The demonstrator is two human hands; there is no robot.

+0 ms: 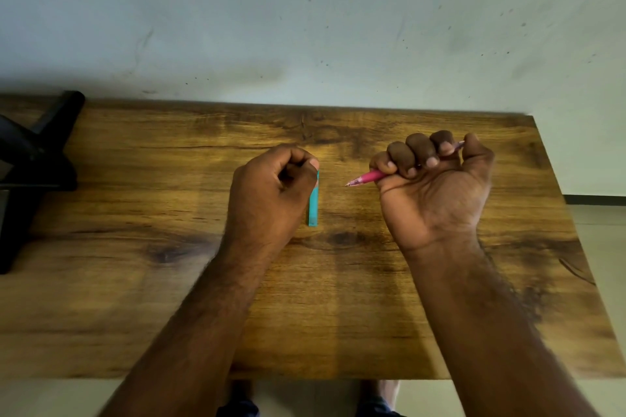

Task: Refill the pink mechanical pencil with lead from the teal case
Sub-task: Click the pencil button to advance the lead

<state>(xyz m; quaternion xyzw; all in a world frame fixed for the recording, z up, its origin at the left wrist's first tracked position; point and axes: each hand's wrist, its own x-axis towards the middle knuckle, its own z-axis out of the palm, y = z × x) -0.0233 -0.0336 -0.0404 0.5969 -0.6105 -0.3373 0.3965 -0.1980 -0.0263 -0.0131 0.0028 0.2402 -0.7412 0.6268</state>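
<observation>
Both forearms come in from the bottom edge, bare, over a wooden counter (338,298) with a warm brown grain and a few dark knots.

The right hand (437,186) is turned palm-up-ish, curled into a fist, and its grip is closed around the pink mechanical pencil (367,177). The pencil runs through the fist at a slant: the pointed tip pokes out to the left, aimed toward the other hand, and the far end peeks out near the thumb at the upper right. The exposed part looks like glossy pink plastic narrowing to a clear-ish cone at the tip.

The left hand (274,193) is a loose fist, knuckles up, thumb and fingertips pinched together at the top end of the teal case (313,205). So its grip is closed on that upper end, as far as I can tell. The case is a slim, flat rectangular thing, smooth teal plastic, lying lengthwise on the counter just beside the hand, between the two hands.

No readable writing on either one.

Far left there's a black stand (37,159), matte, partly out of frame. Behind the counter is a pale, speckled wall (305,17).
</observation>
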